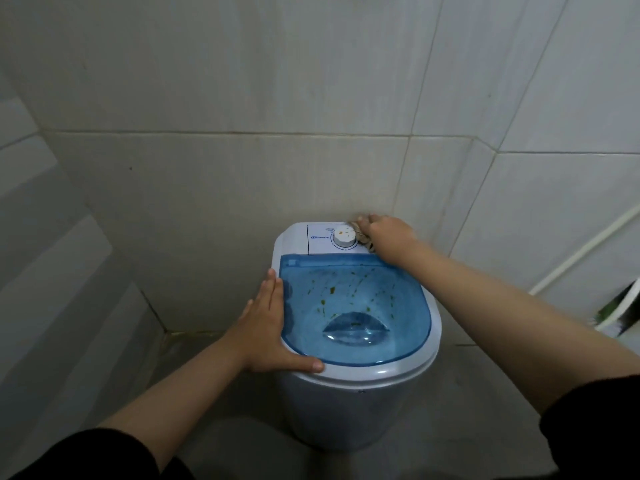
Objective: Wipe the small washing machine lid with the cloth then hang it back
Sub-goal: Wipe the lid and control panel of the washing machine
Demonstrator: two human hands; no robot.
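right hand [388,239] clutching cloth [363,237] beside dial [344,236], left hand [268,325] flat, open against lid [356,306]

Pale tiled walls [242,81] meet a grey floor [485,393] in dim light.

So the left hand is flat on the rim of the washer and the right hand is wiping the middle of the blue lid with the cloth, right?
Not quite. In the head view the right hand presses the cloth on the white control panel beside the dial, at the back, not on the middle of the blue lid, which is speckled with spots. The left hand does lie flat on the washer rim.
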